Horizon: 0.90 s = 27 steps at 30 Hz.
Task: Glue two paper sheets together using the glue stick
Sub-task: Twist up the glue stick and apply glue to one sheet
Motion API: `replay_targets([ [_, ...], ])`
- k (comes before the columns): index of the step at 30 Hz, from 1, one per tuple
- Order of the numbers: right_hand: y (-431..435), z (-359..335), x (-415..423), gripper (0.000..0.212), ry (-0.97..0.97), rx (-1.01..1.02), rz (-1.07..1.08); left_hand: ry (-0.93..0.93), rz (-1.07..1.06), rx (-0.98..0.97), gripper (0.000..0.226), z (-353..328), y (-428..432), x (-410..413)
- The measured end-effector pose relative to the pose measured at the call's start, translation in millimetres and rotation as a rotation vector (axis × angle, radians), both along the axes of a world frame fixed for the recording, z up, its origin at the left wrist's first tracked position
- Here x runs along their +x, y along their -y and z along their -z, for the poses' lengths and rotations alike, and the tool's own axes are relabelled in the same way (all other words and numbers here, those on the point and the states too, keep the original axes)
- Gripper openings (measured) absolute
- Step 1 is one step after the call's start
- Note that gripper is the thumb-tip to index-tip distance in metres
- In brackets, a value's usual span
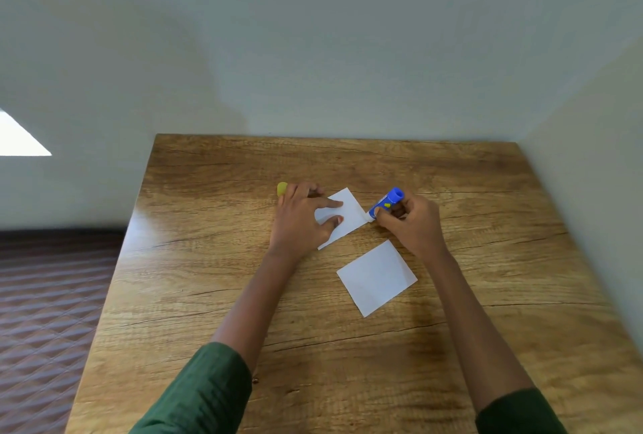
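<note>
Two white square paper sheets lie on the wooden table. My left hand presses its spread fingers on the far sheet, covering its left part. My right hand grips a blue glue stick, tilted so its white tip touches the right corner of that far sheet. The near sheet rests untouched just below my right hand. A yellow cap peeks out behind my left hand.
The table stands against a pale wall at the back and another on the right. To its left lies a brown quilted surface. Green sleeves cover both forearms near the front edge.
</note>
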State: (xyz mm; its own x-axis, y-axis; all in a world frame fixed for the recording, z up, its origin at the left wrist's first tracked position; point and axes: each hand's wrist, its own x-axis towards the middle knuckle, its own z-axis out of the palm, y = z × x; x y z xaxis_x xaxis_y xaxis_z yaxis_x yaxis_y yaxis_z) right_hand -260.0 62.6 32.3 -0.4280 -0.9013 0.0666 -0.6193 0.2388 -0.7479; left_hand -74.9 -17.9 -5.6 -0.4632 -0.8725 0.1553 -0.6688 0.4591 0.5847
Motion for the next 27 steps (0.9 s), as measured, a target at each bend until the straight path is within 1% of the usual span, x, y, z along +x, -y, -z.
replay_targets([
  [3,-2.9,1.2,-0.2,0.007,0.064,-0.014,0.021,0.008,0.007,-0.002,0.031,0.7,0.2,0.7],
  [6,-6.3,1.1,-1.2,0.010,0.241,-0.058,0.126,-0.016,0.005,-0.013,0.026,-0.7,-1.0,0.4],
  [8,-9.6,-0.2,-1.0,0.011,0.366,-0.087,0.158,-0.002,0.033,0.024,0.025,-3.5,0.4,1.5],
  [10,-13.7,-3.2,2.4,0.011,0.434,-0.093,0.156,0.043,0.106,0.121,0.029,-8.5,6.7,4.7],
  [12,-19.0,-5.7,8.0,0.011,0.479,-0.089,0.141,0.104,0.190,0.216,0.039,-14.2,15.9,8.0],
  [14,-23.6,-6.0,13.0,0.011,0.525,-0.082,0.109,0.160,0.244,0.257,0.050,-17.7,21.2,9.4],
  [16,-25.5,-4.9,16.7,0.016,0.517,-0.059,0.048,0.171,0.252,0.248,0.055,-17.2,23.0,9.3],
  [21,-24.0,-5.2,31.3,0.021,0.457,0.015,-0.146,0.133,0.223,0.221,0.056,-13.8,22.1,7.7],
  [24,-22.6,-5.4,40.6,0.023,0.295,0.031,-0.214,0.114,0.216,0.220,0.056,-14.4,21.2,7.4],
  [27,-21.8,-5.0,42.1,0.021,0.222,0.037,-0.246,0.099,0.219,0.218,0.056,-14.4,21.1,7.6],
])
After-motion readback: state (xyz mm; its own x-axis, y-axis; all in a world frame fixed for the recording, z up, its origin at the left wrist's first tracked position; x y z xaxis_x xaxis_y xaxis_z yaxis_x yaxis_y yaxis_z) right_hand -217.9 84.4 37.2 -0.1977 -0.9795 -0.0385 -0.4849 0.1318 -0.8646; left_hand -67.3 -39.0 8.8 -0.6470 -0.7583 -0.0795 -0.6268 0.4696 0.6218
